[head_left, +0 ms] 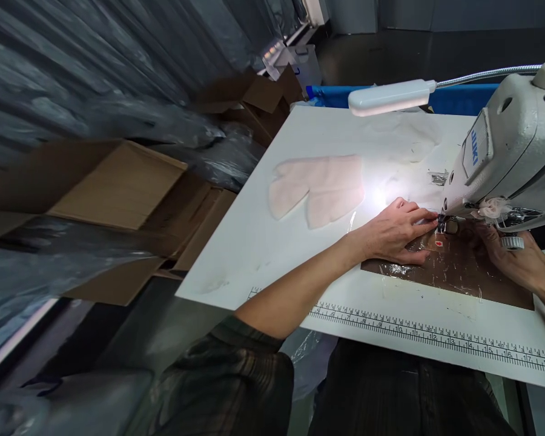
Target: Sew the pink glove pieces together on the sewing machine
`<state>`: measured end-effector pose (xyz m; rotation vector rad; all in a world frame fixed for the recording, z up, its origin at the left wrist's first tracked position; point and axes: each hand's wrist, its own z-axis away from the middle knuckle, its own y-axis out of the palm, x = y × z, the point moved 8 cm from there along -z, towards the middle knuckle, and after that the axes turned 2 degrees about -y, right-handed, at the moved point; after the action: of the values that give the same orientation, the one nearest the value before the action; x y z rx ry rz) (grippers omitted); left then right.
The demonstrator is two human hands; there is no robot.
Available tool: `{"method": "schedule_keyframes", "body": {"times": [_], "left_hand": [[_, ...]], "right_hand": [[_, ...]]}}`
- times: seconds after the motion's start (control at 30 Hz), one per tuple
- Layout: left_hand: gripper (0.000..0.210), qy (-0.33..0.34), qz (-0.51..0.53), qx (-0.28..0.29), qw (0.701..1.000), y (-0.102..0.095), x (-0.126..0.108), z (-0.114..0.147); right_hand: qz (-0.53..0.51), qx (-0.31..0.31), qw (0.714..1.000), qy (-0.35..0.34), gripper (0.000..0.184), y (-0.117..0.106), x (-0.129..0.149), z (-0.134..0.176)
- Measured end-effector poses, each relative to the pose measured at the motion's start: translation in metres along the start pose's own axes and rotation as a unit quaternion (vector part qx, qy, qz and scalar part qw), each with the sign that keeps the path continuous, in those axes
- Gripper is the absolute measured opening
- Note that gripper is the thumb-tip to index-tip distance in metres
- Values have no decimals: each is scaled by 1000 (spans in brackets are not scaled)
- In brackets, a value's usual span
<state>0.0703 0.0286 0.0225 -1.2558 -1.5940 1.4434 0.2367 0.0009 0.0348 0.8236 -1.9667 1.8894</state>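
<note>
My left hand [402, 230] lies beside the presser foot [441, 223] of a white sewing machine [504, 139]. Its fingers are stretched and apart, with the fingertips close to the needle area and the thumb over a brown plate [463, 269] covered in clear tape. On the other side of the needle, my right hand [511, 254] rests low by the machine head, its fingers partly hidden behind a knob [512, 243]. Whether it grips any fabric cannot be seen. To the left lies a pale pink mitten-shaped fabric piece [331, 188].
A white table [245, 242] carries a printed ruler scale [413, 332] along its front edge. A lamp [390, 97] on a flexible neck hangs over the table. Open cardboard boxes [118, 188] and plastic sheeting [227, 154] stand left of it. More pale fabric [404, 136] lies at the back.
</note>
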Motion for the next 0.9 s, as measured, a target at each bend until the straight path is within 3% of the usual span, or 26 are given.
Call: {"method": "schedule_keyframes", "body": {"times": [0.17,0.37,0.6,0.73,0.9], "left_hand": [[52,-16,11,-18,1000,1,1,0],[57,-51,26,14,998,1,5,0],[80,-101,34,58,993,8,11,1],[82,-164,1,63,984,4,14,5],[79,-169,-18,49,984,-1,12,6]], "right_hand": [[-45,-1,999,3,45,3,7,5],[-16,-34,999,33,54,7,-8,9],[-12,-51,996,73,40,11,-19,10],[-21,-55,995,80,37,13,-19,12],[-7,-67,996,55,31,15,-19,14]]}}
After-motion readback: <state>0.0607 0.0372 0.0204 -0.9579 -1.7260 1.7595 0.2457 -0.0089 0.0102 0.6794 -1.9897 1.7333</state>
